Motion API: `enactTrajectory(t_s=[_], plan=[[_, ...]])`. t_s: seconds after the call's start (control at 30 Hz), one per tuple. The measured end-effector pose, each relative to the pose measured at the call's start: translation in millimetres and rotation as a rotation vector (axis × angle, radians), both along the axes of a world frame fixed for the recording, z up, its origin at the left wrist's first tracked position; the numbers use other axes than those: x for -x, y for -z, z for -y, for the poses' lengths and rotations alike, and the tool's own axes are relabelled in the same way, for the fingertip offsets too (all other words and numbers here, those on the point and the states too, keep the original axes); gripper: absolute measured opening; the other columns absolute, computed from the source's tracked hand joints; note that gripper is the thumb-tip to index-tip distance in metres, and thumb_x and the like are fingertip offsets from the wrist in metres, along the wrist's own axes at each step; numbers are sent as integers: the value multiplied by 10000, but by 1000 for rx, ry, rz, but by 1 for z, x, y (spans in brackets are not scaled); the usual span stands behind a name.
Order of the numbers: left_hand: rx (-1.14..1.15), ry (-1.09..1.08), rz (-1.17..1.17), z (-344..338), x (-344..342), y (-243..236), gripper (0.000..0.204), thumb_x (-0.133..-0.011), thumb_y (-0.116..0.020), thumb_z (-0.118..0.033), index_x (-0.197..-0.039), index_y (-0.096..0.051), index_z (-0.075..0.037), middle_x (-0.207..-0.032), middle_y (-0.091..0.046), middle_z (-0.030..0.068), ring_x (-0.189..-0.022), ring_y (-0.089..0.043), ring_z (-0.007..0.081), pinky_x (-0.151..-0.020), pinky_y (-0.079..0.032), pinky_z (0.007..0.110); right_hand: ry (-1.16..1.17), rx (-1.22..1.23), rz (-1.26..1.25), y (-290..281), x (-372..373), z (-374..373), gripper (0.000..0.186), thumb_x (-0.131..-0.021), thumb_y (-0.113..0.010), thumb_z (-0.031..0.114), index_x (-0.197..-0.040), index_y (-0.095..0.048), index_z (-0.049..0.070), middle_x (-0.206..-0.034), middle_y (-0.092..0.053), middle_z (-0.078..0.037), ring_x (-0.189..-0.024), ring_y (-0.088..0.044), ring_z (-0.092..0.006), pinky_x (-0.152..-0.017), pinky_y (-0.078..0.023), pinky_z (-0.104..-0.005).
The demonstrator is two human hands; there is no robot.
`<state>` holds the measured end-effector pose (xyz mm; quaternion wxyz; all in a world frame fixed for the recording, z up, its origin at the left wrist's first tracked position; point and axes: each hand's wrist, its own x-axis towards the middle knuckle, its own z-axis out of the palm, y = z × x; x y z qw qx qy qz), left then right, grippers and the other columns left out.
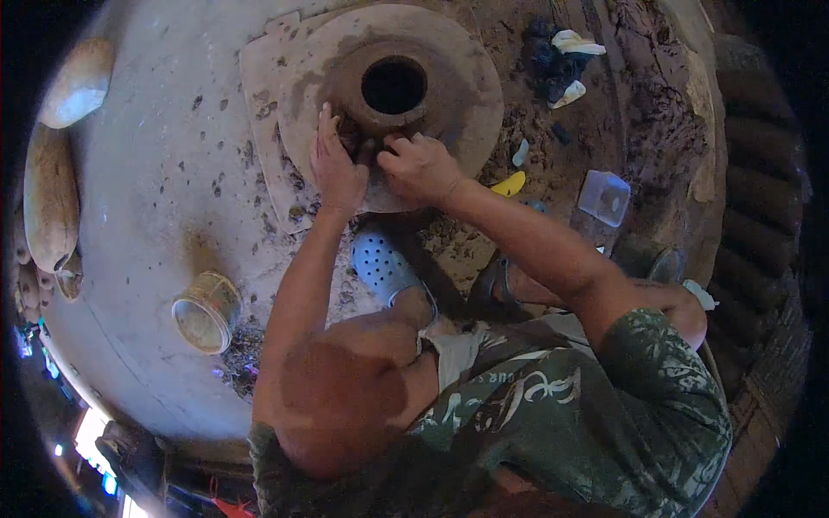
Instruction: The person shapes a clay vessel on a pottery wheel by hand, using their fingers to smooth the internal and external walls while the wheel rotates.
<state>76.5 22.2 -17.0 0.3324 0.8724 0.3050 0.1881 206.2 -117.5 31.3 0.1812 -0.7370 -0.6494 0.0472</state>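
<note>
A brown clay pot with a round dark mouth sits on a wide, pale round disc in front of me. My left hand rests at the pot's near left side, fingers stretched forward along the clay. Close to the pot's near edge, my right hand is closed, with its fingers bent inward against the clay. Both thumbs almost meet between the hands. What the right fingertips grip, if anything, is hidden.
A bucket stands on the floor to the left. On the right lie a yellow curved piece, a clear plastic container and a dark bundle with pale scraps. Long rounded tan objects line the far left. My blue clog is below the disc.
</note>
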Motion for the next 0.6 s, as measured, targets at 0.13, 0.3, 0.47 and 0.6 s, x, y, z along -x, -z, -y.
enactTrajectory(t_s=[0.13,0.3,0.47,0.6], plan=[[4,68,38,-2,-2,-8,840,-836,-775,-171,-1520,-315,-7,-1665,-285,202,-1476,-378,376,-1209,-259,545,-3,35,-7,7,-2,0,183,-796,-659,201,-958,-669,116,-1016,-674,-86,-803,-691,-305,-713,-590,-441],[11,106,-17,-16,1,-4,963,-822,-800,-199,-1587,-244,-16,-1654,-309,214,-1495,-354,390,-1209,-263,542,-83,-42,5,11,-13,5,173,-799,-659,219,-955,-673,147,-977,-651,-40,-806,-682,-279,-697,-588,-420],[63,166,-62,-34,-3,-1,1016,-822,-812,-244,-1608,-211,-13,-1654,-331,196,-1506,-346,389,-1218,-265,529,-170,-127,23,22,-34,18,209,-733,-697,226,-926,-675,150,-978,-628,-2,-850,-640,-239,-667,-571,-393],[62,228,-70,-47,-3,4,1044,-815,-822,-299,-1612,-208,-20,-1658,-332,183,-1507,-353,386,-1224,-262,521,-222,-170,0,22,-51,28,212,-683,-720,181,-886,-687,127,-978,-640,-1,-817,-623,-223,-659,-556,-379]])
